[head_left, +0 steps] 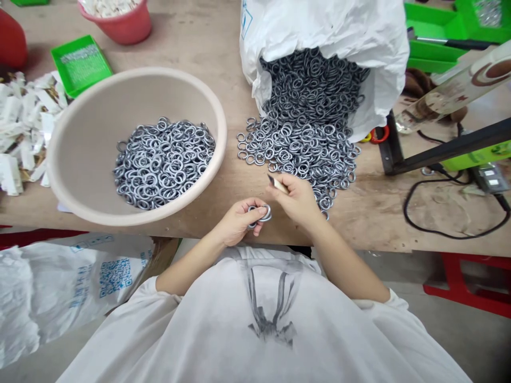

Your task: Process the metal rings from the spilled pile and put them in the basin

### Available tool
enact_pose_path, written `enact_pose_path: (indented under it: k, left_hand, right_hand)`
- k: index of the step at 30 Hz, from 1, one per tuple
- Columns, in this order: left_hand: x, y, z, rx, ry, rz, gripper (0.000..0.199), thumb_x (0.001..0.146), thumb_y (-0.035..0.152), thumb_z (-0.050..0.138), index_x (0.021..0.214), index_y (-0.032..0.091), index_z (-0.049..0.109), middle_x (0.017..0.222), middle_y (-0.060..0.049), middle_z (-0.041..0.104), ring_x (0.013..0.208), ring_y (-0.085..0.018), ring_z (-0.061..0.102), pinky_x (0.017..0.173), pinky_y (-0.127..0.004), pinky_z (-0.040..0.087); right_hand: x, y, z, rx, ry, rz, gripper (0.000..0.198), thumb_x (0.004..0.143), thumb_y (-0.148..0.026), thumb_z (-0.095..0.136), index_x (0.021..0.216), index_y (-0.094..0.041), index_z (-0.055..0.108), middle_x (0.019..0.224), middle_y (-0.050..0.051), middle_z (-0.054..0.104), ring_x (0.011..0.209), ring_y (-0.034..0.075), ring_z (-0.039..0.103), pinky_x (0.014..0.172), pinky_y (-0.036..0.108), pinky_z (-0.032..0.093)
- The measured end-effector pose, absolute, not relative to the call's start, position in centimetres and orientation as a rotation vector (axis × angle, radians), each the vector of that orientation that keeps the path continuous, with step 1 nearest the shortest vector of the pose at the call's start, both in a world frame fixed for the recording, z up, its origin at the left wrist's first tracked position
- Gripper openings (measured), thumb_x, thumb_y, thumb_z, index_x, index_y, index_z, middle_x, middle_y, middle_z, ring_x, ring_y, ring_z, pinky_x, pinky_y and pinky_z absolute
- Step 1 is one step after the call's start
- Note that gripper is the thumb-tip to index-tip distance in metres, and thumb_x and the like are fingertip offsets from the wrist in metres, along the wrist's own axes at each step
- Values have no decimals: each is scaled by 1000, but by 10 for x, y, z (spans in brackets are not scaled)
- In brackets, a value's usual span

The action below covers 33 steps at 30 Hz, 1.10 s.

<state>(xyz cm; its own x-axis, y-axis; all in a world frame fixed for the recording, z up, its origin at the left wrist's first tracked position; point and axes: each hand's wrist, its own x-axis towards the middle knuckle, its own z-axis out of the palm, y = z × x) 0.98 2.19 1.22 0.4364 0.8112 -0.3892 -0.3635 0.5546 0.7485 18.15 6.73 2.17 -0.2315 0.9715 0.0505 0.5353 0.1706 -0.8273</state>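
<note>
My left hand grips a small stack of grey metal rings near the table's front edge. Just to its right, my right hand holds a short wooden stick with a dark tip, pointing up and left. Behind my right hand a heap of loose metal rings spills onto the table from an open white sack. To the left stands a large beige bowl with a pile of the same rings inside it.
A wooden table carries a green tray, a red tub and white paper scraps at the left. Green bins, a black metal bar and a black cable lie right. A printed white bag sits below left.
</note>
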Motion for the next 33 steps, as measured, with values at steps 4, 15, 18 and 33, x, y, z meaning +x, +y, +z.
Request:
enact_pose_path:
  k: [4, 15, 18, 33]
  left_hand:
    - [1, 24, 10, 603, 806, 797, 45, 74, 35, 82, 111, 13, 68, 61, 5, 56, 47, -7, 51, 44, -19, 46]
    - [-11, 35, 2, 304, 876, 894, 21, 70, 15, 66, 91, 14, 66, 93, -8, 75, 71, -18, 73, 46, -20, 56]
    - [-7, 38, 3, 281, 930, 908, 9, 71, 18, 61, 79, 14, 61, 80, -5, 71, 63, -16, 71, 43, -21, 54]
    - [20, 30, 18, 537, 891, 858, 50, 67, 54, 84, 79, 17, 51, 64, 5, 50, 40, -3, 40, 34, -13, 19]
  right_hand:
    - [187, 104, 13, -1770, -2163, 402, 21, 91, -35, 63, 103, -19, 72, 102, 11, 70, 83, 24, 62, 65, 31, 35]
    - [187, 108, 17, -1735, -2114, 475, 16, 92, -27, 56, 95, -18, 69, 95, 11, 67, 78, 23, 59, 64, 32, 34]
    - [192, 96, 26, -1553, -1864, 924, 16, 88, -34, 60, 87, -19, 65, 72, 1, 60, 65, 16, 51, 61, 29, 35]
    - [176, 59, 41, -1163, -1431, 1625, 32, 79, -51, 74, 87, -21, 65, 80, 1, 69, 73, 18, 65, 72, 33, 54]
